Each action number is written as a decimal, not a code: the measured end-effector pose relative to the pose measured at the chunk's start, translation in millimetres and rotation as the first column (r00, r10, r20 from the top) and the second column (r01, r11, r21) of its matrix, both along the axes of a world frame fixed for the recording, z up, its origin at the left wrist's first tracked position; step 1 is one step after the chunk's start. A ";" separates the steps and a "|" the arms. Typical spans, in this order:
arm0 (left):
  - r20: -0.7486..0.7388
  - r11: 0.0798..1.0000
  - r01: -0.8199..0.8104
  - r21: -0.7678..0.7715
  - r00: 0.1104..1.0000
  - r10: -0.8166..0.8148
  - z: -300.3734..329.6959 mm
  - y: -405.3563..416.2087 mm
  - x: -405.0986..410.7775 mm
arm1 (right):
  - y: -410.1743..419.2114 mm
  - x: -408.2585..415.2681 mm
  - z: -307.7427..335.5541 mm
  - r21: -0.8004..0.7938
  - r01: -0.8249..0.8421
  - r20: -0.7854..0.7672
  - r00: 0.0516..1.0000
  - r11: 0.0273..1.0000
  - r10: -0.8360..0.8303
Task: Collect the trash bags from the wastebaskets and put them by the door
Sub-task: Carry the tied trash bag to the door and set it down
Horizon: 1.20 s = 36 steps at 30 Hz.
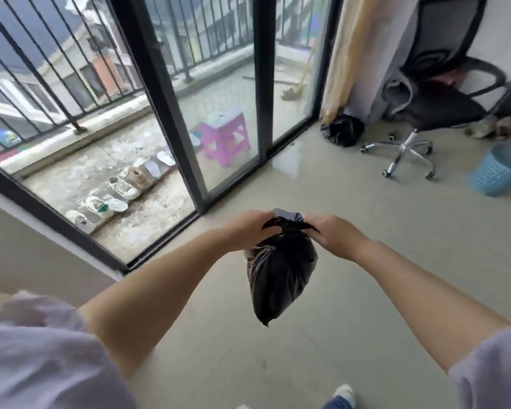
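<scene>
The person held a small black trash bag (281,278) out in front of the body, clear of the floor (351,261), with both arms stretched forward. The left hand (248,231) and the right hand (334,236) each had their fingers curled round the gathered plastic at the bag's neck, one on either side of the twisted top, and the filled body of the bag hung below them to a pointed bottom corner.

Taking the sliding glass door (219,113) as the landmark: the held bag was on the room side of it, near the door's bottom track. A second black trash bag (342,129) lay on the floor at the right end of the door, against the foot of a pale curtain (351,54). Just right of that bag stood a black office chair (437,84) on a chrome wheeled base, and farther right from the door a blue wastebasket (499,169) sat tilted on the floor. Beyond the glass, on the balcony, a pink stool (224,137) stood close to the door, and a row of pale shoes (121,187) lined the threshold. The balcony railing (56,69) ran behind them.
</scene>
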State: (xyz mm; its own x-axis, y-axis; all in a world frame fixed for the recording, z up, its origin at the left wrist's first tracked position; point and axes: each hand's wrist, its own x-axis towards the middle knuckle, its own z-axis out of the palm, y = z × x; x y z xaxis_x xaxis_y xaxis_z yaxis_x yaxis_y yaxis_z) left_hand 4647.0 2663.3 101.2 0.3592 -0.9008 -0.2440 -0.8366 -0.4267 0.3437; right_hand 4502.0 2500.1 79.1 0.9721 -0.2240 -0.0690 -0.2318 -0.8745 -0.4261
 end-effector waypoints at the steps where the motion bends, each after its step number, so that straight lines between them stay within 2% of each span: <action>1: -0.010 1.000 0.031 0.003 0.999 -0.031 0.7 -23.6 -13.8 | -16.2 -21.3 0.1 0.002 0.050 -0.004 0.999 0.999 -0.050; 8: -0.106 0.952 0.303 -0.039 0.946 -0.305 6.0 -204.9 -150.5 | -140.8 -196.2 1.8 0.002 0.391 -0.059 0.919 0.920 -0.390; 15: -0.157 0.880 0.471 -0.056 0.867 -0.474 -5.6 -374.5 -299.3 | -246.5 -363.0 5.4 -0.005 0.642 -0.098 0.763 0.767 -0.639; 20: -0.174 0.802 0.591 -0.088 0.783 -0.597 -14.6 -474.2 -393.0 | -304.9 -453.0 4.0 0.004 0.797 -0.081 0.602 0.603 -0.795; 27: -0.163 0.640 0.766 -0.059 0.625 -0.763 -26.1 -605.0 -508.8 | -391.4 -560.0 -9.1 -0.057 0.924 -0.118 0.370 0.378 -0.922; 36: -0.197 0.304 0.952 -0.040 0.291 -0.936 -34.1 -759.4 -650.8 | -470.7 -670.5 -14.3 -0.074 0.996 -0.138 0.034 0.045 -0.990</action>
